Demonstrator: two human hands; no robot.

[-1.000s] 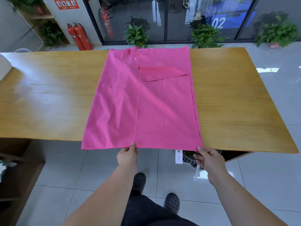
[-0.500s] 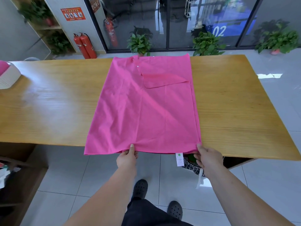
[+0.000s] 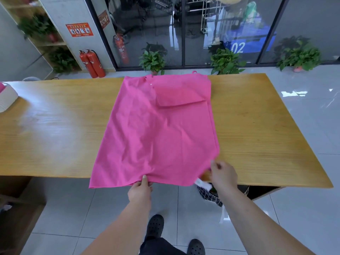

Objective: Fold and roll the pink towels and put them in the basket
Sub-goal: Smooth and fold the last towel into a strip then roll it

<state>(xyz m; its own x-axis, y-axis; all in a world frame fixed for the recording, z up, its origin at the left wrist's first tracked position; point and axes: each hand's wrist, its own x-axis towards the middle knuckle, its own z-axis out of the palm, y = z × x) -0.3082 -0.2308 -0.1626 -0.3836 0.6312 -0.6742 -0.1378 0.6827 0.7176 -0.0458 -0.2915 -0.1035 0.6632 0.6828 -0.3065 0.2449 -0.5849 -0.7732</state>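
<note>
Thin pink cloth towel (image 3: 156,129) spread on the long wooden desk (image 3: 257,126), creased, far right corner flapped over, near hem overhanging. Left hand (image 3: 140,190): grip pinching mid-hem. Right hand (image 3: 223,174): grip closed on the raised near right corner.

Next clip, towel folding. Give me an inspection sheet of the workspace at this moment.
Surface: wooden table, glare on its left half.
Job's things: pink towel spread flat, far right corner folded over, near edge overhanging the table; basket, dark with white grid, below the table's near edge, partly hidden.
Clutter: white container at the table's left end, something pink on it.
Grippers: left hand pinches the towel's near edge; right hand grips its near right corner.
Cables: nothing seen.
Surroundings: tiled floor, fire extinguishers, potted plants, glass doors.
</note>
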